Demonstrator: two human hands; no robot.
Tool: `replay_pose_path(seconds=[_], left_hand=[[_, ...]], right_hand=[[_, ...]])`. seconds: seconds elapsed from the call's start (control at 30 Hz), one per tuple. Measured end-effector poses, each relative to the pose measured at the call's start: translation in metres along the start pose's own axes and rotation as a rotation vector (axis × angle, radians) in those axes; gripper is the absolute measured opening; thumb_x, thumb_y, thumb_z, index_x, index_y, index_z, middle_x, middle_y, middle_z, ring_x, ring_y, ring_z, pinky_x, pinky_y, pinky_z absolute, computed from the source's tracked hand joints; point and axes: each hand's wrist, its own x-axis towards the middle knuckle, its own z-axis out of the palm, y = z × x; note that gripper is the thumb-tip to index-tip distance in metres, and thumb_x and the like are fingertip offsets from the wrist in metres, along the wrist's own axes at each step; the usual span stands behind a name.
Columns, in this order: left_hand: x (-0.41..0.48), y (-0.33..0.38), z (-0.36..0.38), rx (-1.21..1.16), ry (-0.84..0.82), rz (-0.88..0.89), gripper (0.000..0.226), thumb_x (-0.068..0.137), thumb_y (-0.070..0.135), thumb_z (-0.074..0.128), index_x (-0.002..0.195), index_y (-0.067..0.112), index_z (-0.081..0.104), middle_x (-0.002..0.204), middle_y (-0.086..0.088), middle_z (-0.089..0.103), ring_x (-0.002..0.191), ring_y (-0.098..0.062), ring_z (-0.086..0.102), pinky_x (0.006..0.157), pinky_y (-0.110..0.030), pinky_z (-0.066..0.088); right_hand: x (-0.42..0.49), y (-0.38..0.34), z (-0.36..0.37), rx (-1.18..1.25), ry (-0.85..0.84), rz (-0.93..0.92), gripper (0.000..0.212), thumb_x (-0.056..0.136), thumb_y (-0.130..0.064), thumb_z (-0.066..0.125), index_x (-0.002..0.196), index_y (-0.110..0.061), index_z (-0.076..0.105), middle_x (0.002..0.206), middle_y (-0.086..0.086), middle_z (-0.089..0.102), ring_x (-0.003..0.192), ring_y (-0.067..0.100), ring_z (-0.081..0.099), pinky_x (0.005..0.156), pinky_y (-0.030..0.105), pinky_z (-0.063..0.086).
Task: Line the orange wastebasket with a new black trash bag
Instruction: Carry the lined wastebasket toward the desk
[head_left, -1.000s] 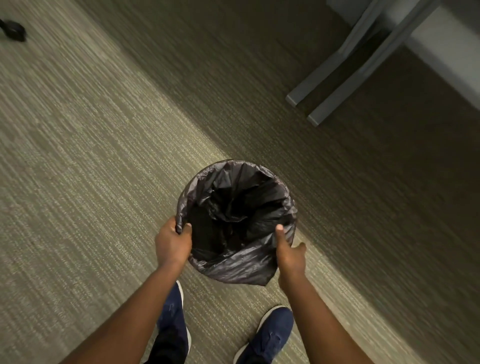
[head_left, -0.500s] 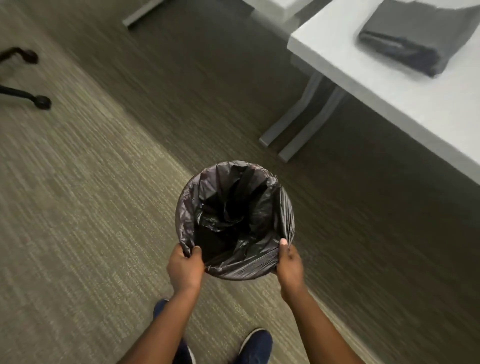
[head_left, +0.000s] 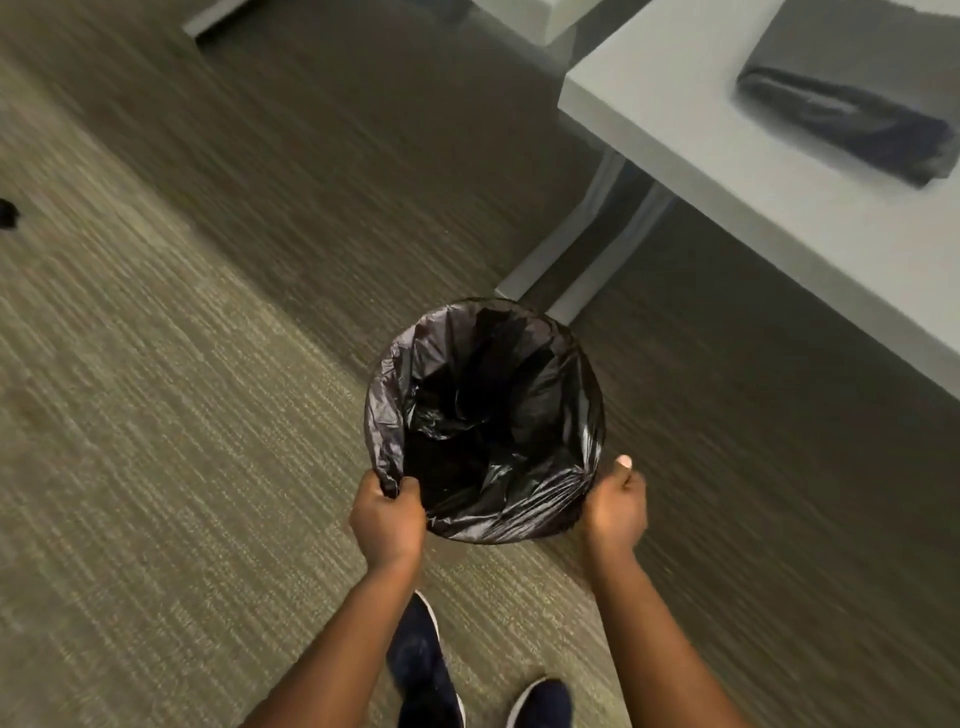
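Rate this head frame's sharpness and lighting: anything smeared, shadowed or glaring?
Head view: carpet and folded dark bag on the table streak with motion blur; the trash bag and both hands stay fairly crisp; its interior is near-black, with small glints; shadow darkens the floor by the table.

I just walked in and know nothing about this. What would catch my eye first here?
The black trash bag, opened over a round bin at the centre of the carpet. The person's left hand and right hand grip its near rim on either side. At upper right, a folded dark bundle lies on a white table.
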Motion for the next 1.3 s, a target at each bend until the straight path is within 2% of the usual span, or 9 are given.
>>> replay_pose_path(seconds=[0.1,0.17,0.27,0.37,0.63,0.77,0.9,1.1,1.3], left_hand=[[0.015,-0.001,0.025,0.002,-0.011,0.018,0.014,0.09,0.008,0.062,0.103,0.003,0.066,0.093,-0.015,0.069,0.083,-0.034,0.066,0.073,-0.036,0.05],[0.021,0.0,0.045,-0.007,-0.037,0.022,0.013,0.089,0.008,0.063,0.102,0.005,0.066,0.093,-0.013,0.07,0.083,-0.033,0.067,0.077,-0.039,0.055],[0.029,-0.002,0.074,-0.04,-0.053,-0.004,0.013,0.089,0.008,0.063,0.101,0.007,0.067,0.091,-0.008,0.069,0.083,-0.03,0.067,0.074,-0.034,0.051],[0.041,-0.005,0.103,-0.012,-0.067,-0.018,0.013,0.087,0.011,0.065,0.098,0.005,0.068,0.088,-0.008,0.068,0.084,-0.032,0.066,0.072,-0.031,0.045],[0.077,-0.013,0.177,0.031,-0.232,0.02,0.025,0.089,0.026,0.068,0.104,0.006,0.07,0.1,-0.018,0.074,0.094,-0.035,0.071,0.085,-0.049,0.057],[0.08,-0.008,0.215,-0.079,-0.375,0.045,0.03,0.087,0.018,0.074,0.111,0.005,0.062,0.107,-0.019,0.072,0.1,-0.035,0.07,0.086,-0.053,0.057],[0.072,0.003,0.251,-0.115,-0.445,0.142,0.036,0.083,0.014,0.078,0.112,0.004,0.06,0.103,-0.015,0.071,0.095,-0.03,0.07,0.086,-0.046,0.058],[0.063,0.026,0.298,-0.112,-0.615,0.283,0.049,0.083,0.015,0.08,0.124,0.0,0.056,0.118,-0.019,0.07,0.109,-0.03,0.068,0.093,-0.049,0.055],[0.057,0.045,0.339,-0.093,-0.718,0.443,0.056,0.086,0.014,0.075,0.136,0.003,0.051,0.125,-0.009,0.064,0.116,-0.024,0.063,0.087,-0.031,0.054]], right_hand=[[0.018,-0.013,0.019,-0.165,0.012,-0.139,0.056,0.102,-0.044,0.05,0.121,0.008,0.056,0.127,0.031,0.061,0.119,0.046,0.058,0.095,0.043,0.045],[0.032,-0.02,0.031,-0.275,-0.058,-0.092,0.057,0.096,-0.046,0.061,0.121,0.005,0.059,0.123,0.028,0.065,0.116,0.043,0.061,0.088,0.038,0.047],[0.066,-0.022,0.042,-0.39,-0.123,-0.019,0.056,0.093,-0.04,0.067,0.131,0.001,0.056,0.13,0.026,0.063,0.123,0.04,0.061,0.095,0.04,0.048],[0.106,-0.018,0.045,-0.446,-0.109,-0.095,0.045,0.094,-0.029,0.066,0.125,0.004,0.062,0.129,0.028,0.064,0.122,0.041,0.061,0.097,0.044,0.048],[0.179,-0.008,0.043,-0.495,-0.114,-0.117,0.042,0.099,-0.031,0.058,0.117,0.006,0.068,0.12,0.031,0.068,0.112,0.045,0.064,0.088,0.046,0.05],[0.206,-0.002,0.04,-0.389,-0.127,-0.04,0.041,0.1,-0.029,0.056,0.115,0.008,0.068,0.121,0.029,0.067,0.11,0.043,0.065,0.091,0.047,0.053],[0.224,0.002,0.039,-0.167,-0.112,0.038,0.038,0.098,-0.026,0.059,0.114,0.007,0.068,0.117,0.028,0.069,0.095,0.035,0.065,0.08,0.041,0.052],[0.25,-0.004,0.034,0.15,-0.055,0.135,0.042,0.1,-0.024,0.06,0.123,0.011,0.062,0.106,0.021,0.064,0.09,0.029,0.058,0.076,0.035,0.045],[0.27,-0.015,0.03,0.401,-0.074,0.182,0.038,0.102,-0.016,0.054,0.134,0.007,0.055,0.107,0.017,0.058,0.075,0.024,0.058,0.068,0.035,0.045]])
